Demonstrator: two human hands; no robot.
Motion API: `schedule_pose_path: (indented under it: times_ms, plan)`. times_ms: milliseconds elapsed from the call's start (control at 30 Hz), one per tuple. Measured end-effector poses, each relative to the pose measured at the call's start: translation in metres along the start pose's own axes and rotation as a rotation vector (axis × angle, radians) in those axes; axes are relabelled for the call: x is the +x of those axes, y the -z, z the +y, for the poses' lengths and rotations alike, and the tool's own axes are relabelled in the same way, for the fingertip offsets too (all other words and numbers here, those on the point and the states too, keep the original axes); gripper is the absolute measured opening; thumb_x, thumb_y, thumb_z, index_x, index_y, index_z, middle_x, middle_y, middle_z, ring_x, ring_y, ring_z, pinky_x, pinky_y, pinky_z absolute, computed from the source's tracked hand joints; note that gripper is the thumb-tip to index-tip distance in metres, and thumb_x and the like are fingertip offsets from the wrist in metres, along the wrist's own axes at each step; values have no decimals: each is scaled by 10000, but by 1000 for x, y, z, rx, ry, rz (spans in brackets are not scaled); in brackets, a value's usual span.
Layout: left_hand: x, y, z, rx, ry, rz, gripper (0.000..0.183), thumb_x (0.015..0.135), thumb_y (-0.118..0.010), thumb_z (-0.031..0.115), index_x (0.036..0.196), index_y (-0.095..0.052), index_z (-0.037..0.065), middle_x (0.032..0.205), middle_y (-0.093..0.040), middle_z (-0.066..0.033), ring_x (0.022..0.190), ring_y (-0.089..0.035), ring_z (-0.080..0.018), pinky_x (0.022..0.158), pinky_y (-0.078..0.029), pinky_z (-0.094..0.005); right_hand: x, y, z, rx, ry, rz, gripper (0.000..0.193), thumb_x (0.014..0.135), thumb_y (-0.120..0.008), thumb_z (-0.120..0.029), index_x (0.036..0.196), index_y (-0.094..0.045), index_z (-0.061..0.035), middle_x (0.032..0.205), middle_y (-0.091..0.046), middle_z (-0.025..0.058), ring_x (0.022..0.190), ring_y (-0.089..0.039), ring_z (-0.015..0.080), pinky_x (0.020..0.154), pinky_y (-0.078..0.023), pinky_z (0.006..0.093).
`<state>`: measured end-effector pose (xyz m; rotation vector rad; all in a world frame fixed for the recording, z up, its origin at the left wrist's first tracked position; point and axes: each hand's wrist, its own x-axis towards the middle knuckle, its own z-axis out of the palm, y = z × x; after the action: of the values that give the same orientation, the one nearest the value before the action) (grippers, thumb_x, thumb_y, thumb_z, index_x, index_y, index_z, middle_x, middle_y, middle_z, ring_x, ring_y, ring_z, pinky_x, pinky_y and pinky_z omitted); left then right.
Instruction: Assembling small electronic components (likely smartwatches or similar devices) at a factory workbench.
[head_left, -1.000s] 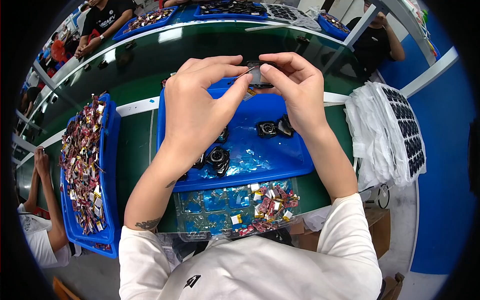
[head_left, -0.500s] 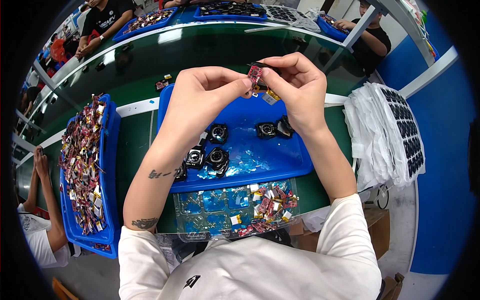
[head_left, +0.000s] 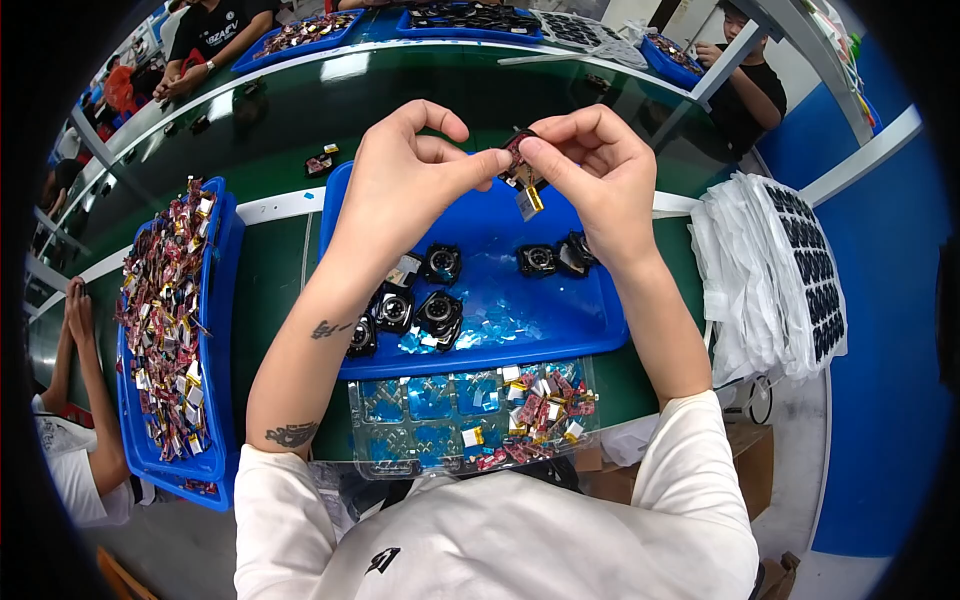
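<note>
Above the far part of a blue tray (head_left: 580,335), my right hand (head_left: 605,175) pinches a small red circuit board (head_left: 515,148) in a dark shell. From it dangles a silver battery cell with a yellow end (head_left: 529,204). My left hand (head_left: 410,170) has its thumb tip at the board's left edge, its index and middle fingers lifted apart from the thumb. Several black round-faced device shells (head_left: 437,308) lie at the tray's left. Another pair of shells (head_left: 537,260) sits near my right wrist. Bits of blue film (head_left: 490,330) are scattered on the tray floor.
A clear compartmented tray (head_left: 400,465) nearest me holds boards, batteries and film. On the left stands a blue bin (head_left: 225,240) heaped with boards. White sheets (head_left: 740,280) with black parts are stacked at right. Co-workers sit across the green conveyor (head_left: 400,90) and at left.
My left fingers have lifted off the board, leaving the thumb beside it. The board has turned in my right hand, and the battery now hangs lower and further left.
</note>
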<state>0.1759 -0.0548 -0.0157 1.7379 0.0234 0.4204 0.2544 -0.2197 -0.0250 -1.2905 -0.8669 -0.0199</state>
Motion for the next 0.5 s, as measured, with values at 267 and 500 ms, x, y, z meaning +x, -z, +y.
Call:
schedule_pose_path:
  times_ms: [267,500]
  plan:
    - [10,27,16,5,-90,149,272,835,-713,275,939,-634,37,688,-644,-17,619,-513,-30,592,-368,-168,66,48,95,-498,-289,-16,196,790,-710,-134,928,-716,6,830,-707,90,784,-661,124,725,-512,252]
    - [1,28,21,48,-174,147,258,868,-678,289,789,-656,44,653,-628,0,569,-506,-22,546,-358,-174,85,77,154,-660,-710,-3,245,802,-695,-211,944,-706,-11,872,-700,73,752,-640,130,670,-484,258]
